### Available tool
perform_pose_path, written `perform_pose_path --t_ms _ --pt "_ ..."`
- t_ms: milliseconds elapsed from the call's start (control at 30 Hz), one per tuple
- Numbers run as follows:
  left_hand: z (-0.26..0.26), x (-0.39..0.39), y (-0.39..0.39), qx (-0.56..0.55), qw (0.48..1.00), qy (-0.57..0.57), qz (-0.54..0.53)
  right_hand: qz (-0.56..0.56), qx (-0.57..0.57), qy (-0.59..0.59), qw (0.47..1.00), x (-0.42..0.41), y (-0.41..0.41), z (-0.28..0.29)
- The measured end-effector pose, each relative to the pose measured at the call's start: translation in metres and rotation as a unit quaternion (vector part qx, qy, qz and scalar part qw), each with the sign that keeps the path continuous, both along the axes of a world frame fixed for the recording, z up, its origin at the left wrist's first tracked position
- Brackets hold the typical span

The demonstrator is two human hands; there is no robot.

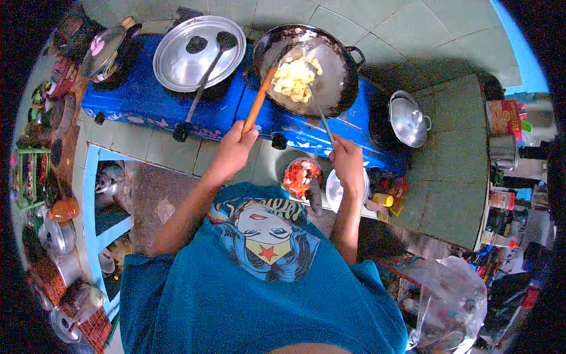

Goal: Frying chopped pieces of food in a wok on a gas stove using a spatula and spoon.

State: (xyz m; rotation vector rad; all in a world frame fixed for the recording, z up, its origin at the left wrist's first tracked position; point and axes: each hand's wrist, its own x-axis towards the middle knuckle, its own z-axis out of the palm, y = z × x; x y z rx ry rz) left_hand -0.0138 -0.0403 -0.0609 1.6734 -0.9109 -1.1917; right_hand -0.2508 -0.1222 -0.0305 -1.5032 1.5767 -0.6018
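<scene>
My left hand (pixel 236 148) grips the wooden handle (pixel 258 104) of a utensil that reaches into a dark wok (pixel 338 66) on the stove. A heap of pale yellow food pieces (pixel 295 79) lies at the utensil's far end, over the left half of the wok, and hides the utensil's head. In my right hand (pixel 347 161) is a thin metal handle (pixel 322 116), its tip against the right side of the heap. Below the stove front, between my forearms, stands a dish of chopped red and white ingredients (pixel 302 177); a dark, blunt tool (pixel 315 194) rests at it.
The blue stove (pixel 212 110) carries a lidded pan (pixel 177 66) with a dark ladle (pixel 205 79) across its lid. A light metal bowl (pixel 335 192) sits under my right wrist. Right of the stove is a lidded aluminium pot (pixel 407 121). A yellow-capped bottle (pixel 382 200) lies nearby.
</scene>
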Motion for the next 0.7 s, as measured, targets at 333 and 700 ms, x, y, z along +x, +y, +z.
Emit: perform_pose_path --t_ms 333,700 --pt "0.028 0.012 0.007 0.067 0.976 0.203 0.044 0.029 -0.140 0.169 0.975 -0.009 0.029 0.046" --pt "0.036 0.015 0.012 0.055 0.971 0.228 0.038 0.013 -0.220 0.227 0.949 0.004 0.029 0.021"
